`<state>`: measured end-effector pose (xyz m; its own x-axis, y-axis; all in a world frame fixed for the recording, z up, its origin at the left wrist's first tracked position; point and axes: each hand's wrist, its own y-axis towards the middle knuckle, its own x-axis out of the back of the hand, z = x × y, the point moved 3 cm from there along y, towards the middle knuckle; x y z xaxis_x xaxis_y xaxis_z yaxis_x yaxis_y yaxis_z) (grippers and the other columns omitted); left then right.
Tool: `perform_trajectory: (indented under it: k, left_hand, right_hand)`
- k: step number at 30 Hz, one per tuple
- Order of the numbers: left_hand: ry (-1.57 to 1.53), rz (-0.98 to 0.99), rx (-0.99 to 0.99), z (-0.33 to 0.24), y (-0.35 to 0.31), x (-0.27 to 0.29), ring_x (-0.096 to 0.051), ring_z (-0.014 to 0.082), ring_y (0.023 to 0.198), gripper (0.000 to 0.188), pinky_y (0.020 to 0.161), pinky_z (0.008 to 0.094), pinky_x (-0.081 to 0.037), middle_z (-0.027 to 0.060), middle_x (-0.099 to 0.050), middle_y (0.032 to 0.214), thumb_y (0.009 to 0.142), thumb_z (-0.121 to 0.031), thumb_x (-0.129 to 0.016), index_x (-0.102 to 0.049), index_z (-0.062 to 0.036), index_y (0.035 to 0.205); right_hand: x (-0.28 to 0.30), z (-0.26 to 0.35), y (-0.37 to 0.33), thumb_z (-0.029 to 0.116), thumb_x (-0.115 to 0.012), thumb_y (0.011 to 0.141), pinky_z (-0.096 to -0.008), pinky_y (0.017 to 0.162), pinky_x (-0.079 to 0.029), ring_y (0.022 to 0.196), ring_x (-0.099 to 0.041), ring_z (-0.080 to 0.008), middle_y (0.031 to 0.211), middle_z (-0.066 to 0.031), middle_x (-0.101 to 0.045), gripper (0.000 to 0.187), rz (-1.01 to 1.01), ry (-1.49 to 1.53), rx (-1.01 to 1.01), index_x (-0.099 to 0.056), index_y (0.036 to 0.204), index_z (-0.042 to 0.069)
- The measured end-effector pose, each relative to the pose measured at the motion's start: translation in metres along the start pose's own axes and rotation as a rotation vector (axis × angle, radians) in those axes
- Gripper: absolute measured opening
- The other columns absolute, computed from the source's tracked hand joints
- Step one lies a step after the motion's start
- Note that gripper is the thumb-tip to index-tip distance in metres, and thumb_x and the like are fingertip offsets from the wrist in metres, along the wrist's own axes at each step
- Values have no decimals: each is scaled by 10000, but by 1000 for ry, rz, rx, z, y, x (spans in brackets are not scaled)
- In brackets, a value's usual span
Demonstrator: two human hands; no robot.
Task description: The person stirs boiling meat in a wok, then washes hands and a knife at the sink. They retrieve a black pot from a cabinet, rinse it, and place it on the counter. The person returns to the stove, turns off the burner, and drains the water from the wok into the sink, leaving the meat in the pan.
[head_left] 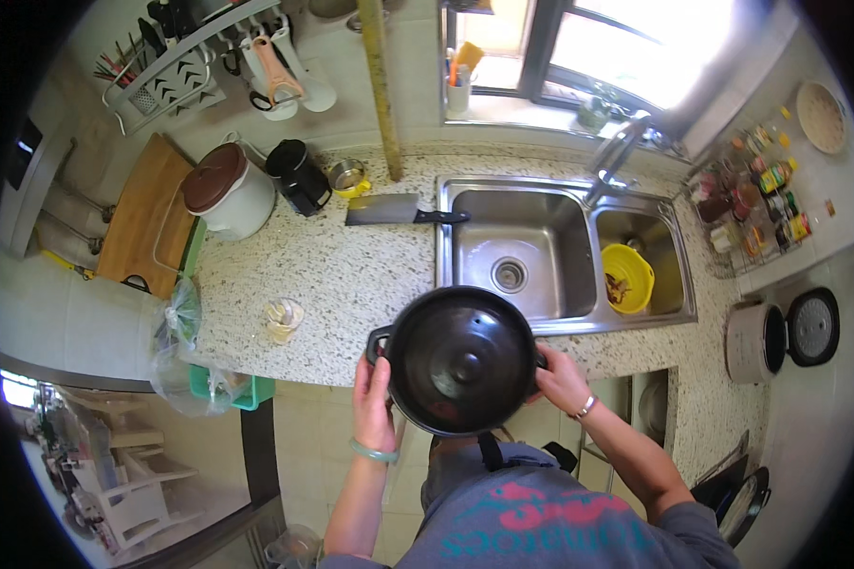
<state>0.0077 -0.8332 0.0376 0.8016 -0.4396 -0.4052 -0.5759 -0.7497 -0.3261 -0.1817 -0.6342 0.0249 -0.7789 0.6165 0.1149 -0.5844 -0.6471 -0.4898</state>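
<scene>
A round black lidded pot point(427, 327) with two side handles is held level in front of my body, at the front edge of the counter and the sink. My left hand point(374, 408) is closed around its left handle, with the thumb along the side. On the opposite side, my right hand point(562, 381) grips the right handle, its fingertips partly hidden by the pot. The lid has a central knob and a small hole near its far rim. Beyond the pot lies a cleaver point(384, 210), its black handle reaching over the edge of the double sink point(517, 324).
A yellow basket point(650, 275) with food scraps sits in the right basin under the faucet point(620, 156). Left on the counter are a white pot point(247, 201), black pitcher point(299, 177) and wooden board point(135, 223). An open rice cooker point(754, 346) stands at right.
</scene>
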Motion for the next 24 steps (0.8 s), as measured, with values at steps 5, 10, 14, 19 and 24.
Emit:
perform_trajectory:
  k: [5, 10, 14, 19, 24]
  left_hand:
    - [-93, -98, 5, -24, 76, 50, -511, 115, 1114, 345, 956, 282, -401, 14, -564, 1231, 958, -224, -545, -533, -67, 1265]
    - [-126, -195, -4, -28, 123, 84, -514, 110, 1103, 315, 962, 279, -394, 9, -576, 1208, 954, -222, -553, -554, -71, 1231]
    - [-158, -239, 26, -26, 146, 93, -509, 110, 1110, 310, 964, 279, -388, 9, -579, 1201, 951, -228, -558, -553, -73, 1220]
    - [-168, -270, 41, -24, 161, 100, -505, 112, 1112, 301, 958, 279, -387, 10, -581, 1194, 945, -243, -569, -551, -84, 1200]
    - [-138, -278, 21, -25, 172, 104, -504, 113, 1111, 301, 954, 283, -388, 13, -579, 1200, 942, -261, -575, -549, -94, 1192]
  right_hand:
    - [-58, 36, 99, 17, -474, 822, -333, 531, -588, 661, -685, -223, 813, -163, -649, 475, 92, -85, -21, -489, 1295, -27]
    - [-91, 50, 157, 7, -459, 807, -343, 565, -603, 707, -697, -278, 953, -231, -650, 505, 157, -193, -110, -455, 1308, -57]
    - [-103, 58, 183, 9, -459, 798, -354, 573, -590, 660, -695, -299, 968, -265, -643, 515, 150, -205, -128, -449, 1306, -70]
    - [-106, 68, 205, 13, -460, 792, -363, 601, -584, 628, -692, -285, 919, -267, -654, 513, 156, -292, -97, -454, 1298, -74]
    - [-107, 77, 217, 43, -502, 837, -321, 584, -582, 658, -685, -213, 847, -173, -664, 479, 184, -329, -103, -472, 1310, -27]
